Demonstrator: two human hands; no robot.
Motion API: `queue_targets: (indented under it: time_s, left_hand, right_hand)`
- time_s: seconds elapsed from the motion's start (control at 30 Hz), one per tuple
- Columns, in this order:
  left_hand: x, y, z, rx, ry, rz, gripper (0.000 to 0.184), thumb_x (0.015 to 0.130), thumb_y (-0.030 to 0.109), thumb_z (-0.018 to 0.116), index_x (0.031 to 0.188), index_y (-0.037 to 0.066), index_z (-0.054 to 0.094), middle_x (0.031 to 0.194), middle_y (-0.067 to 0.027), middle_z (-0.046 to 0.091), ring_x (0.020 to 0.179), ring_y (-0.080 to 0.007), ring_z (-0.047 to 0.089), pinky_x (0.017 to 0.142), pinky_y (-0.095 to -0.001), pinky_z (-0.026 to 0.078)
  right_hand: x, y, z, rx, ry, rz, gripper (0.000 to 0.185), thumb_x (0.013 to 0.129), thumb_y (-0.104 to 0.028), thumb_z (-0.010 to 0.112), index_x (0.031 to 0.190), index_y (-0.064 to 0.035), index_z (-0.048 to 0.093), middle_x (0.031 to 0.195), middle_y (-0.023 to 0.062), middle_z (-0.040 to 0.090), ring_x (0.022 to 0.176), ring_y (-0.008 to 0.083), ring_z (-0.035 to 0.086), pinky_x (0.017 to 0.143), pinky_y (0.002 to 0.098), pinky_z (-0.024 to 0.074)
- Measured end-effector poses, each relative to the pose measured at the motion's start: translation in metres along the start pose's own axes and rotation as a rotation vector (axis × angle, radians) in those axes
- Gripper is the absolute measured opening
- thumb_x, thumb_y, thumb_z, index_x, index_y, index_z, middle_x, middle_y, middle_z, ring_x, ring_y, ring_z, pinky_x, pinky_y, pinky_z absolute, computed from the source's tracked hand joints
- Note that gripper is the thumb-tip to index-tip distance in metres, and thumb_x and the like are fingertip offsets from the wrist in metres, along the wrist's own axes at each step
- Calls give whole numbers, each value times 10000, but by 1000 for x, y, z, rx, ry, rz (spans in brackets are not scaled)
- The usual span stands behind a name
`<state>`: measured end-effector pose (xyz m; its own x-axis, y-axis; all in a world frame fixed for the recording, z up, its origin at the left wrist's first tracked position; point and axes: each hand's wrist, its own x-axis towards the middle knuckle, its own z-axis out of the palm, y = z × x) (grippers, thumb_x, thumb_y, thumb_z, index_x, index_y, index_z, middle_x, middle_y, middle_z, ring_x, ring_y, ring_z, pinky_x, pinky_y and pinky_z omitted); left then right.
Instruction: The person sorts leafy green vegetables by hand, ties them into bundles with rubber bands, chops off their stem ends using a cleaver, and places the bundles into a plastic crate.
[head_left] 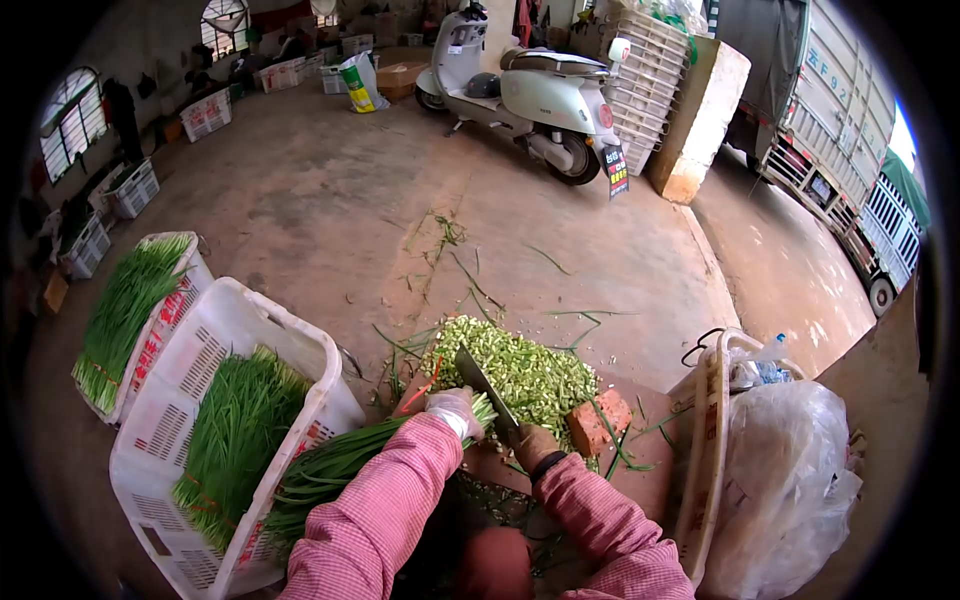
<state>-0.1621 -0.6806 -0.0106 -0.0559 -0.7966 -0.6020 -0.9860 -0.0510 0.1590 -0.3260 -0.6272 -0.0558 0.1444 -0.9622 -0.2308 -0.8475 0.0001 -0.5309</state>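
My left hand (pixel 457 408), in a pale glove, is closed around a bunch of long green chives (pixel 330 470) near its cut ends. The leaves trail left under my forearm toward the white crate (pixel 340 395). In my right hand (pixel 535 446) is a knife (pixel 484 384) with a broad dark blade, pointing up and left. The blade stands right beside the bunch's end, in front of a heap of chopped pale-green stalk pieces (pixel 535 375). An orange brick (pixel 600 421) lies on the brown board (pixel 655 405) to the right of my right hand.
Bundled chives (pixel 240 430) fill the near crate, and another crate of chives (pixel 130 310) stands behind it. A basket with a clear plastic bag (pixel 785 480) is at my right. Farther off are a scooter (pixel 545 100), stacked crates (pixel 640 85) and a truck (pixel 830 110).
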Motion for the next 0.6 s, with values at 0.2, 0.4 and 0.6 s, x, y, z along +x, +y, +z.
queue_targets:
  time_s: [0.2, 0.4, 0.6]
  left_hand:
    - [0, -4, -3, -3, -49, -4, 790, 598, 438, 728, 1234, 89, 412, 1228, -85, 502, 1118, -245, 498, 893, -408, 410]
    - [-5, -5, -8, -31, -14, 14, 769, 565, 408, 745, 1193, 84, 442, 1129, -109, 560, 1046, -252, 543, 876, -351, 432]
    - [-39, -36, 13, -273, 333, 138, 886, 500, 400, 776, 1232, 51, 420, 1099, -168, 557, 1024, -294, 534, 891, -342, 414]
  right_hand:
    - [-21, 6, -12, -77, -83, -104, 317, 841, -308, 480, 879, -12, 587, 766, 218, 594, 753, 386, 571, 663, 440, 443]
    - [15, -9, 0, -26, -56, 26, 314, 827, -313, 502, 816, -22, 620, 771, 220, 598, 758, 379, 578, 675, 441, 447]
    - [55, -5, 10, -47, -11, 62, 325, 837, -339, 514, 935, -41, 599, 845, 219, 603, 815, 376, 576, 709, 431, 450]
